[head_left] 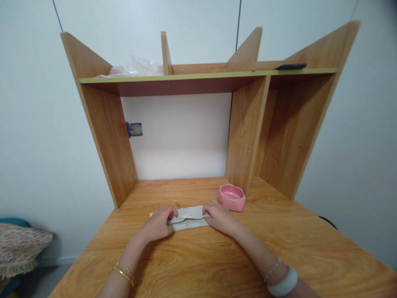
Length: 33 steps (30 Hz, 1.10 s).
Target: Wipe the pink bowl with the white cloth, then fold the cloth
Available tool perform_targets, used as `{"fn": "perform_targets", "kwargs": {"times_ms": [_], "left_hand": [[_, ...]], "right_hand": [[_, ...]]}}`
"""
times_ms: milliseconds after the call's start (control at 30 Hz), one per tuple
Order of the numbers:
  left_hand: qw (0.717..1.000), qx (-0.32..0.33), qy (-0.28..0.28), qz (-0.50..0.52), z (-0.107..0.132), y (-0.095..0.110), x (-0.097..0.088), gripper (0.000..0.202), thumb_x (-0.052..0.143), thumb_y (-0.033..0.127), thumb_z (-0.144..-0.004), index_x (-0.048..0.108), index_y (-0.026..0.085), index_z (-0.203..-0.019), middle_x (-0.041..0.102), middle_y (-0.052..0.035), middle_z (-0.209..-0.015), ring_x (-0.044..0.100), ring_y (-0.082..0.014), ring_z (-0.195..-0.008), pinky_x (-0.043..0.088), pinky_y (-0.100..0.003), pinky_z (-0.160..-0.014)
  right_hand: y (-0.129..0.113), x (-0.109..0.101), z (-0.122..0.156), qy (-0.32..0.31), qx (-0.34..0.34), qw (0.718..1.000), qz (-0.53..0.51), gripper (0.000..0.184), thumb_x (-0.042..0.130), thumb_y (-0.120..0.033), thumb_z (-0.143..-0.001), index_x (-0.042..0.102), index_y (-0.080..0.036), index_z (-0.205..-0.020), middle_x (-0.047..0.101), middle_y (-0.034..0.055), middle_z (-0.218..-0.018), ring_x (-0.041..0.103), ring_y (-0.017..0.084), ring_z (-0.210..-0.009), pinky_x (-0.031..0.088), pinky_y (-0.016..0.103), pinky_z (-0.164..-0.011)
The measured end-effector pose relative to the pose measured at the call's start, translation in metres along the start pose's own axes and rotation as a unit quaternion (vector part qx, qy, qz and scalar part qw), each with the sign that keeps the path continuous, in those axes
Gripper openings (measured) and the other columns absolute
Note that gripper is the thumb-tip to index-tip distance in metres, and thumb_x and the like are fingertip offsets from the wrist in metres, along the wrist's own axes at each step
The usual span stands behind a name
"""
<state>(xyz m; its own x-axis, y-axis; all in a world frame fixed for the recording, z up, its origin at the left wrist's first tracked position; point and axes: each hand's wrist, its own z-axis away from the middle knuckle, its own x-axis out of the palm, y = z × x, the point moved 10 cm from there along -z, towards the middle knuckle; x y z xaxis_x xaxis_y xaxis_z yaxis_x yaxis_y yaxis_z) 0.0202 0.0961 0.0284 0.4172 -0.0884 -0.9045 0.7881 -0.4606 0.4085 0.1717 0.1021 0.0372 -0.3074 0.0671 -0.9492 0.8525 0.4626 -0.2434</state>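
Observation:
A small pale grey cloth lies folded flat on the wooden desk. My left hand rests on its left end, fingers curled and pinching the cloth's edge. At the right end my right hand presses down, with its fingertips closed on the fabric. A gold bangle circles my left wrist; a white bangle and a thin chain sit on my right wrist.
A pink ashtray-like dish stands just right of my right hand. The desk's hutch has an upright divider and a shelf with a plastic bag and a dark flat object. A patterned fabric lies at lower left.

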Motion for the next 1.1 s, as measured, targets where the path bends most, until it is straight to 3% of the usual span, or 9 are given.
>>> {"fn": "perform_targets", "kwargs": {"times_ms": [133, 300, 400, 533, 667, 767, 833, 967, 1100], "left_hand": [[0.999, 0.034, 0.017, 0.014, -0.002, 0.003, -0.004, 0.037, 0.042, 0.000, -0.054, 0.047, 0.018, -0.086, 0.049, -0.0019, -0.085, 0.047, -0.0149, -0.077, 0.034, -0.023, -0.065], [0.995, 0.045, 0.065, -0.063, -0.001, 0.012, -0.020, 0.037, 0.039, -0.001, -0.051, 0.049, 0.020, -0.079, 0.050, -0.0018, -0.087, 0.045, -0.0168, -0.086, 0.032, -0.025, -0.073], [0.997, 0.033, 0.020, -0.073, 0.002, 0.017, -0.012, 0.033, 0.042, 0.002, -0.053, 0.051, 0.021, -0.078, 0.053, 0.0001, -0.085, 0.046, -0.0169, -0.085, 0.031, -0.025, -0.072], [0.999, -0.015, -0.051, -0.008, 0.006, 0.010, -0.001, 0.016, 0.045, 0.018, -0.065, 0.055, 0.020, -0.077, 0.056, 0.0027, -0.071, 0.050, -0.0151, -0.069, 0.032, -0.023, -0.062], [0.997, -0.072, 0.026, 0.022, 0.004, -0.010, -0.029, 0.021, 0.034, 0.019, -0.073, 0.055, 0.019, -0.075, 0.058, 0.0023, -0.063, 0.052, -0.0141, -0.064, 0.034, -0.023, -0.064], [0.989, -0.124, 0.082, 0.000, 0.006, -0.028, -0.051, 0.024, 0.029, 0.013, -0.072, 0.052, 0.018, -0.068, 0.057, 0.0012, -0.058, 0.054, -0.0148, -0.065, 0.035, -0.023, -0.065], [0.988, -0.136, 0.077, -0.001, 0.007, -0.032, -0.053, 0.024, 0.028, 0.012, -0.070, 0.050, 0.019, -0.062, 0.057, 0.0000, -0.056, 0.054, -0.0153, -0.064, 0.036, -0.023, -0.062], [0.988, -0.157, -0.010, 0.012, 0.009, -0.036, -0.030, 0.023, 0.031, 0.013, -0.065, 0.051, 0.018, -0.054, 0.057, -0.0013, -0.051, 0.054, -0.0149, -0.054, 0.035, -0.023, -0.054], [0.981, -0.185, -0.060, 0.019, 0.013, -0.042, -0.011, 0.020, 0.034, 0.013, -0.059, 0.049, 0.016, -0.046, 0.053, -0.0014, -0.045, 0.051, -0.0139, -0.044, 0.034, -0.023, -0.047]], "right_hand": [[0.004, -0.008, -0.001, 0.020, 0.004, 1.000, -0.012, 0.017, 0.045, -0.008, -0.071, 0.059, -0.016, -0.076, 0.060, 0.0044, -0.077, 0.051, 0.015, -0.076, 0.034, 0.022, -0.064], [0.002, -0.011, -0.001, 0.023, -0.017, 0.999, -0.029, 0.018, 0.047, -0.008, -0.066, 0.059, -0.017, -0.077, 0.059, 0.0022, -0.073, 0.049, 0.014, -0.073, 0.031, 0.021, -0.061], [-0.001, -0.004, 0.001, 0.004, -0.039, 0.999, -0.029, 0.015, 0.051, -0.011, -0.065, 0.059, -0.018, -0.076, 0.059, 0.0012, -0.074, 0.049, 0.014, -0.074, 0.030, 0.021, -0.061], [-0.002, 0.005, 0.004, -0.022, -0.054, 0.998, -0.033, 0.012, 0.056, -0.018, -0.064, 0.061, -0.019, -0.076, 0.060, 0.0009, -0.075, 0.050, 0.014, -0.074, 0.033, 0.021, -0.063], [-0.002, 0.001, 0.003, -0.024, -0.042, 0.998, -0.047, 0.021, 0.050, -0.033, -0.077, 0.063, -0.018, -0.073, 0.063, 0.0031, -0.075, 0.054, 0.016, -0.074, 0.035, 0.023, -0.065], [0.004, -0.004, 0.001, -0.020, 0.001, 0.999, -0.031, 0.027, 0.042, -0.032, -0.083, 0.063, -0.017, -0.076, 0.065, 0.0051, -0.080, 0.057, 0.016, -0.077, 0.036, 0.023, -0.067], [0.015, -0.010, 0.000, -0.001, 0.053, 0.999, -0.009, 0.024, 0.039, -0.025, -0.085, 0.062, -0.017, -0.084, 0.065, 0.0057, -0.088, 0.057, 0.016, -0.084, 0.036, 0.022, -0.071], [0.041, -0.016, 0.003, 0.023, 0.153, 0.988, 0.025, 0.025, 0.037, -0.017, -0.084, 0.056, -0.012, -0.100, 0.061, 0.0142, -0.102, 0.055, 0.021, -0.095, 0.037, 0.027, -0.076], [0.059, -0.013, 0.010, 0.006, 0.215, 0.976, 0.041, 0.028, 0.043, -0.026, -0.081, 0.056, -0.009, -0.098, 0.060, 0.0206, -0.100, 0.056, 0.028, -0.094, 0.039, 0.032, -0.072]]}}
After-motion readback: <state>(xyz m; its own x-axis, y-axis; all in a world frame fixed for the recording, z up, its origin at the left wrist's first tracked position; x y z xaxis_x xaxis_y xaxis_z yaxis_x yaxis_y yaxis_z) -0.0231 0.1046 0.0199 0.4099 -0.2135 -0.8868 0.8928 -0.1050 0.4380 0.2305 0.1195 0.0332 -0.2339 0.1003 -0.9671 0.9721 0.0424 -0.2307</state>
